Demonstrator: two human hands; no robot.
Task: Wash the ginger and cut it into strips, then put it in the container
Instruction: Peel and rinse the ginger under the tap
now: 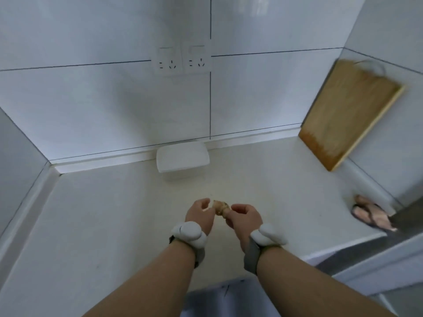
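Ginger, a knobbly beige root [220,208], sits whole between both hands above the pale countertop [91,225]; judging by that, cutting and boxing remain, and washing cannot be told. The right hand [245,217] pinches its 4 o'clock end; the left hand [199,213], fingers curled, meets its 9 o'clock end. A white lidded plastic container [182,156] waits at 12 o'clock, a wooden cutting board [348,115] at 2.
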